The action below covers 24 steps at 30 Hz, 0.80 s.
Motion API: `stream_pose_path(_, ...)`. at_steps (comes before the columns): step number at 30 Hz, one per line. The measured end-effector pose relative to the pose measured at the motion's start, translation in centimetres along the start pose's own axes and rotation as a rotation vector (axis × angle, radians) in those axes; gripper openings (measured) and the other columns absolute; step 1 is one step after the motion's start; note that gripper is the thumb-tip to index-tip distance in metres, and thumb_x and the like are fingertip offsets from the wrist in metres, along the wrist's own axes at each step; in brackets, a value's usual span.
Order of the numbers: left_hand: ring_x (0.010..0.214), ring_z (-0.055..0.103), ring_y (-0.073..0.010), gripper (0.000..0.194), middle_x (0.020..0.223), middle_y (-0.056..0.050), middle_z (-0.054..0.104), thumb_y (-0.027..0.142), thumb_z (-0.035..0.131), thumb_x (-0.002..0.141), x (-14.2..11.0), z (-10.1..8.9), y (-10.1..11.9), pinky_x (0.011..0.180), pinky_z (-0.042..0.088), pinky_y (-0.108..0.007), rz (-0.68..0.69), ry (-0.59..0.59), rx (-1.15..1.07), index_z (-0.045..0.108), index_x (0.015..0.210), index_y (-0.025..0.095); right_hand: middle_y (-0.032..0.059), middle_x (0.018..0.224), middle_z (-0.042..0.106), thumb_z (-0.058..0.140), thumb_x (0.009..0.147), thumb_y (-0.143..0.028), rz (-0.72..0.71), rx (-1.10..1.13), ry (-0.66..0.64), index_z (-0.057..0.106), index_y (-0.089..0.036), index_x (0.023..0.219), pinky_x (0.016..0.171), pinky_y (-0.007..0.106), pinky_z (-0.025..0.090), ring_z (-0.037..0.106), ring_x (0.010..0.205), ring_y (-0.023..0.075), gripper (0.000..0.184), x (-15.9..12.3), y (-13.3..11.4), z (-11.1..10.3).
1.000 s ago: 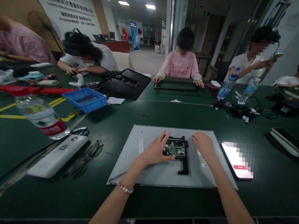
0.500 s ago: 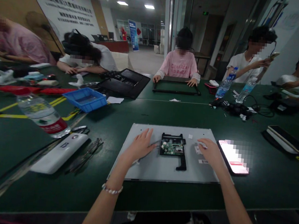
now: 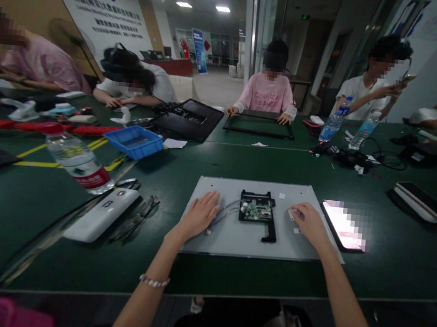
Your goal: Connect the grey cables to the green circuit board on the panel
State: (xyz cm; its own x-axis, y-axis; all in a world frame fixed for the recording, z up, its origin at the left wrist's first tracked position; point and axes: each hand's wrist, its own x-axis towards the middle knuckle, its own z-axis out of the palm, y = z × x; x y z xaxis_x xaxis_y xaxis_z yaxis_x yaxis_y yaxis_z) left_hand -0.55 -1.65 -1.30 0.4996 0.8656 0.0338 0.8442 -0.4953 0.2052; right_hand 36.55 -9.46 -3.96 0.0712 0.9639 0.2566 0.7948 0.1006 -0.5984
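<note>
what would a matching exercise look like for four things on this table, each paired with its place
Things:
1. circuit board
2. lit phone
3. blue tray
4. water bottle

Places:
A. far left of the table, lying on its side
B. on the grey panel, between the left hand and the right hand
C. just right of the grey panel
D. behind the panel to the left, near yellow floor-style tape lines

Pairs: 1-B, 2-C, 3-D, 4-A

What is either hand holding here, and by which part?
Nothing is gripped. The left hand lies flat on the grey panel, left of the circuit board; the right hand rests on the panel's right side.
</note>
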Motion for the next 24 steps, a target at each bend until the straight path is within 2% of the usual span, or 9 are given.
stream_pose_path(3, 0.139, 0.015, -0.0245, 0.054, 0.151, -0.009, 0.019, 0.038, 0.025, 0.094, 0.0, 0.2, -0.2, 0.109, 0.015, -0.051, -0.011, 0.092, 0.041, 0.016, 0.145, 0.021, 0.0071, 0.103, 0.06, 0.046, 0.085, -0.023, -0.013, 0.01, -0.006, 0.065, -0.021, 0.103, 0.079, 0.031, 0.046, 0.058, 0.087, 0.0183, 0.026, -0.2, -0.1, 0.0)
stream_pose_path(7, 0.139, 0.013, -0.0259, 0.057, 0.152, -0.009, 0.017, 0.031, 0.03, 0.092, -0.1, 0.4, -0.2, 0.108, 0.017, -0.051, 0.006, 0.152, 0.047, 0.012, 0.145, 0.022, 0.0076, 0.105, 0.06, 0.045, 0.085, -0.021, -0.024, 0.016, 0.019, 0.064, -0.02, 0.104, 0.082, 0.031, 0.046, 0.058, 0.092, 0.0186, 0.027, -0.3, -0.3, -0.3)
stream_pose_path(11, 0.138, 0.015, -0.0267, 0.062, 0.151, -0.01, 0.018, 0.027, 0.04, 0.088, 0.0, -0.1, 0.0, 0.109, 0.019, -0.049, 0.026, 0.222, 0.009, 0.014, 0.144, 0.022, 0.0073, 0.106, 0.061, 0.044, 0.086, -0.023, -0.017, 0.015, 0.046, 0.064, -0.02, 0.104, 0.084, 0.032, 0.045, 0.058, 0.094, 0.0188, 0.027, -0.4, 0.0, -0.5)
stream_pose_path(17, 0.133, 0.031, -0.0203, 0.073, 0.149, -0.008, 0.025, 0.015, 0.041, 0.084, 0.1, -0.8, -0.3, 0.109, 0.028, -0.036, 0.095, 0.214, -0.251, 0.003, 0.146, 0.023, 0.0073, 0.104, 0.063, 0.043, 0.087, -0.026, -0.039, 0.016, 0.054, 0.064, -0.019, 0.103, 0.084, 0.033, 0.045, 0.057, 0.095, 0.0197, 0.027, -0.4, 0.4, -0.5)
stream_pose_path(20, 0.134, 0.029, -0.0204, 0.077, 0.149, -0.009, 0.025, 0.014, 0.043, 0.082, 0.2, -0.7, -0.8, 0.11, 0.027, -0.037, 0.089, 0.236, -0.31, 0.001, 0.146, 0.022, 0.0074, 0.104, 0.063, 0.043, 0.087, -0.027, -0.033, 0.005, 0.05, 0.064, -0.019, 0.102, 0.086, 0.034, 0.044, 0.057, 0.096, 0.0202, 0.027, -0.5, 0.5, -0.6)
stream_pose_path(24, 0.135, 0.028, -0.0218, 0.073, 0.147, -0.01, 0.027, 0.013, 0.044, 0.082, 0.3, -0.8, -1.0, 0.111, 0.024, -0.041, 0.075, 0.302, -0.29, 0.008, 0.145, 0.021, 0.0074, 0.108, 0.062, 0.043, 0.087, -0.026, -0.026, -0.043, 0.052, 0.063, -0.019, 0.106, 0.087, 0.034, 0.044, 0.057, 0.099, 0.02, 0.029, -0.3, 0.6, -0.7)
